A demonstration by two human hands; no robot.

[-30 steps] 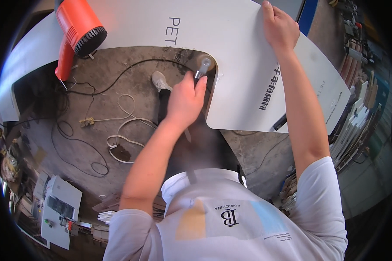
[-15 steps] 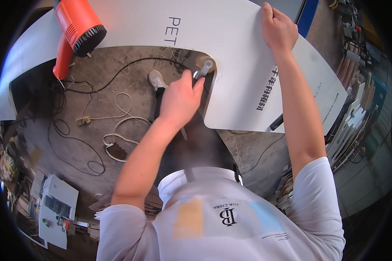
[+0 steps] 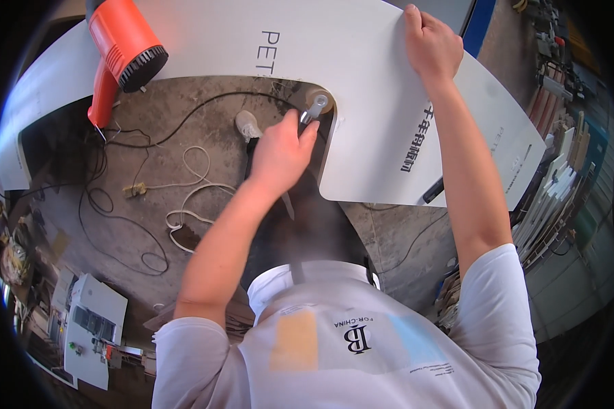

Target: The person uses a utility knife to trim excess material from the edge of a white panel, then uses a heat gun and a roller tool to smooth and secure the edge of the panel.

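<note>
A large white curved panel (image 3: 368,75) with dark lettering lies in front of me over a concrete floor. My left hand (image 3: 280,151) grips a small metal tool (image 3: 315,106) and presses its round end against the panel's inner curved edge. My right hand (image 3: 430,42) clamps the panel's far edge, fingers curled over it. An orange heat gun (image 3: 124,49) rests on the panel at the upper left, away from both hands.
Black and white cables (image 3: 158,199) loop over the floor under the panel. A white box-like unit (image 3: 92,320) sits at the lower left. Stacked boards and sheets (image 3: 552,204) lean along the right side.
My left hand has shifted the tool only slightly at the panel's inner edge. My right hand keeps its hold on the far edge.
</note>
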